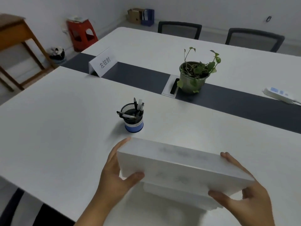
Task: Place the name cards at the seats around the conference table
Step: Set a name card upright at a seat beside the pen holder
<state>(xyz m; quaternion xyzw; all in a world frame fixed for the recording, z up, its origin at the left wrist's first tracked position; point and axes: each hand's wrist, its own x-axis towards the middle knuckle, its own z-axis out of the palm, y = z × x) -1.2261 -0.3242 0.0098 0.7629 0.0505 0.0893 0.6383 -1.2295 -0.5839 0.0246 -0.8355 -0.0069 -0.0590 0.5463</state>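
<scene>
From the head camera, both hands hold a white folded name card (184,167) low over the near part of the white tabletop (57,121). The left hand (117,175) grips the card's left end: its fingers (121,145) run along the far side of that end and the thumb presses the near face. The right hand (244,198) grips the right end in the same way, thumb on the near face and fingers wrapped behind the far edge, where two fingertips show above the card. The writing on the card is blurred and cannot be read, and whether its lower edge touches the tabletop cannot be told.

Just beyond the card stands a black mesh pen holder (132,117) with a blue band, holding several pens. Farther off, a second name card (102,64) stands tent-fashion at the edge of the dark strip (228,101) that runs across the middle of the table, near its left end. On that strip, to the right, a potted plant (194,75) sits beside a cable hatch (171,87), and a white power strip (280,94) lies at the right edge of the view. Two dark chairs (179,29) stand on the far side. A red stool (82,34), a wooden table (17,38) and a waste bin (57,55) are by the left wall.
</scene>
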